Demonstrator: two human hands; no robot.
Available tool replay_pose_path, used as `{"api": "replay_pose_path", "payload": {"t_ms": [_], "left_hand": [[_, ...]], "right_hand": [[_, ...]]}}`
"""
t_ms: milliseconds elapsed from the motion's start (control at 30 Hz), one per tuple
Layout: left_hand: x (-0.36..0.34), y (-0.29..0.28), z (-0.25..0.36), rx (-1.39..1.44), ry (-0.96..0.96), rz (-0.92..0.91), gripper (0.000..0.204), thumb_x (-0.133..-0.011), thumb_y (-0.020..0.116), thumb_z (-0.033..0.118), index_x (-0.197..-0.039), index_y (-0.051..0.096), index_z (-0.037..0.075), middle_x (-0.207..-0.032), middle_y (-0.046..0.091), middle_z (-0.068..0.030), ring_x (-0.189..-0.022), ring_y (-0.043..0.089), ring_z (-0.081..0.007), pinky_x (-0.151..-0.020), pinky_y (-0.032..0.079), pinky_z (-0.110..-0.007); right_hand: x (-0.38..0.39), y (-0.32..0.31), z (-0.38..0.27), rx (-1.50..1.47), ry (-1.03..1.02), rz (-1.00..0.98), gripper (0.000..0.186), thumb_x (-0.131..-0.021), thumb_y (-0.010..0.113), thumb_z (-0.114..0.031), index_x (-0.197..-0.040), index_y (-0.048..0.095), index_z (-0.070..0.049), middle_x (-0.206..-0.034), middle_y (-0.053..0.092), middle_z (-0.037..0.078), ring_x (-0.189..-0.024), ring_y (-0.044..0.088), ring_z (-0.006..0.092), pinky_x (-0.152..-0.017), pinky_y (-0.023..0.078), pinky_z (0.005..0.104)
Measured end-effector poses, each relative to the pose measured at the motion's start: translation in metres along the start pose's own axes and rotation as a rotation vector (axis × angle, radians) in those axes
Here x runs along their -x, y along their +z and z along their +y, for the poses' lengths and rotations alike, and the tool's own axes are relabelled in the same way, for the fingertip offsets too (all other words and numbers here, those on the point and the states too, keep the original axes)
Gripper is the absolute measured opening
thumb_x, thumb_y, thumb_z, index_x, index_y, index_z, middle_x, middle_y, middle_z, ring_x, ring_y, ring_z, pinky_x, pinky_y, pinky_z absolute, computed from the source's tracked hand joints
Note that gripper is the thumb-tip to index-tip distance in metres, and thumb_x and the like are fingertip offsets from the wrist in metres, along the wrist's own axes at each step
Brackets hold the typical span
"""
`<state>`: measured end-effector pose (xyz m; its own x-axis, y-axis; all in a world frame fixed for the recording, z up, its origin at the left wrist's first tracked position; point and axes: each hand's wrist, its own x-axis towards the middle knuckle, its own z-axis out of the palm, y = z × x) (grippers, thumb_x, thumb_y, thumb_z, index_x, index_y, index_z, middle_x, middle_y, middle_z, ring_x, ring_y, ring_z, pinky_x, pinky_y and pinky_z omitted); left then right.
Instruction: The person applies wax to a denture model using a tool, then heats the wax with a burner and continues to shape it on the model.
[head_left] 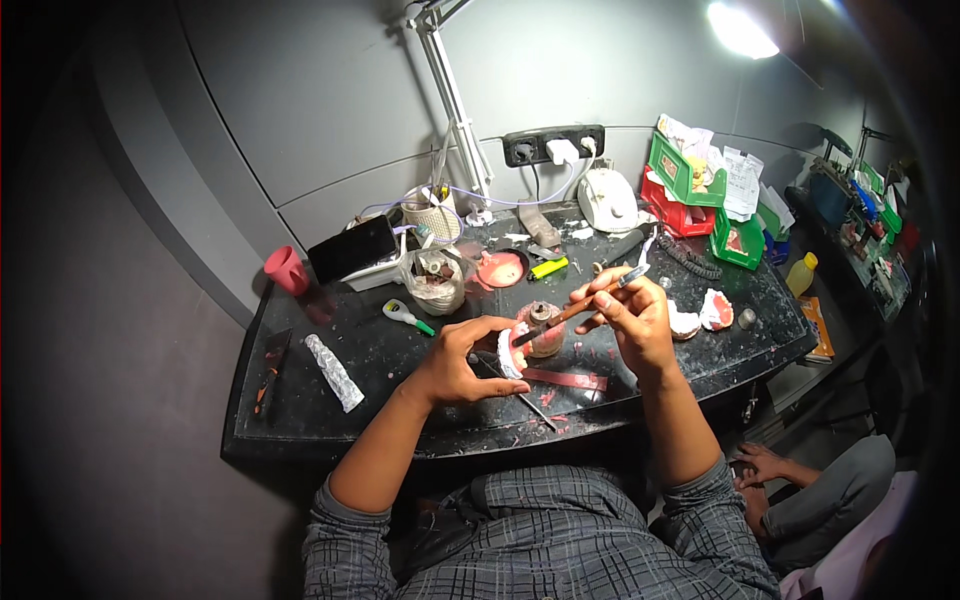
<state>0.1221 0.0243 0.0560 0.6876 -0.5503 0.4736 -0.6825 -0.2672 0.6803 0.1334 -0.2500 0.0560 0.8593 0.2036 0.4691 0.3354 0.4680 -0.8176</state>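
My left hand point(462, 362) grips a dental model point(507, 352), white plaster with pink wax and teeth, between thumb and fingers. My right hand point(640, 330) is closed around a slim wax knife point(574, 312) with a brown handle. Its dark tip slants down to the left and meets the model's pink part, or comes very close; I cannot tell which. Just behind the model stands a small round burner point(545, 332) with a metal top. Beneath my hands lie a pink wax strip point(570, 380) and a thin metal instrument point(538, 412), partly hidden by my left hand.
Around the dark bench point(420, 400) stand a red cup point(287, 270), a plastic-lined tub point(435, 282), a pink-filled dish point(502, 268) and a white device point(606, 200). More dental models point(717, 310) lie right. A lamp arm point(450, 100) rises behind. Another person's hand point(765, 463) is at lower right.
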Motion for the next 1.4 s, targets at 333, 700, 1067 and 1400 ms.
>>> {"api": "replay_pose_path", "payload": {"t_ms": [333, 700, 1067, 1400], "left_hand": [[0.001, 0.0, 0.0, 0.017, -0.013, -0.002, 0.069, -0.063, 0.095, 0.029, -0.119, 0.066, 0.0, -0.11, 0.072, -0.0125, -0.1, 0.07, -0.0194, -0.09, 0.054, -0.032], [-0.001, -0.001, -0.003, -0.12, 0.082, 0.049, 0.07, -0.063, 0.095, 0.029, -0.119, 0.065, 0.0, -0.109, 0.069, -0.0136, -0.1, 0.068, -0.0235, -0.09, 0.053, -0.034], [-0.002, -0.002, 0.0, -0.189, 0.089, 0.086, 0.071, -0.062, 0.095, 0.028, -0.119, 0.064, 0.001, -0.109, 0.068, -0.0133, -0.101, 0.067, -0.0246, -0.091, 0.052, -0.034], [-0.002, -0.001, -0.002, -0.181, 0.058, 0.074, 0.069, -0.061, 0.095, 0.028, -0.118, 0.065, 0.002, -0.109, 0.069, -0.0135, -0.1, 0.068, -0.0254, -0.09, 0.052, -0.035]], "right_hand": [[0.0, -0.001, 0.004, 0.014, -0.086, 0.024, 0.014, -0.095, 0.064, -0.004, -0.107, 0.06, 0.003, -0.104, 0.069, 0.021, -0.095, 0.072, 0.0282, -0.071, 0.065, 0.0384], [-0.005, -0.019, 0.001, 0.029, -0.062, 0.336, 0.012, -0.1, 0.059, -0.008, -0.107, 0.061, 0.0, -0.105, 0.07, 0.016, -0.092, 0.072, 0.0248, -0.07, 0.064, 0.0347], [-0.006, -0.021, 0.003, 0.159, -0.006, 0.433, 0.015, -0.099, 0.063, -0.014, -0.105, 0.063, 0.0, -0.096, 0.068, 0.009, -0.085, 0.07, 0.0173, -0.072, 0.062, 0.0319], [-0.004, -0.016, 0.004, 0.063, 0.114, 0.341, 0.018, -0.094, 0.07, -0.01, -0.108, 0.064, -0.001, -0.092, 0.068, 0.004, -0.082, 0.067, 0.0116, -0.073, 0.059, 0.0291]]}}
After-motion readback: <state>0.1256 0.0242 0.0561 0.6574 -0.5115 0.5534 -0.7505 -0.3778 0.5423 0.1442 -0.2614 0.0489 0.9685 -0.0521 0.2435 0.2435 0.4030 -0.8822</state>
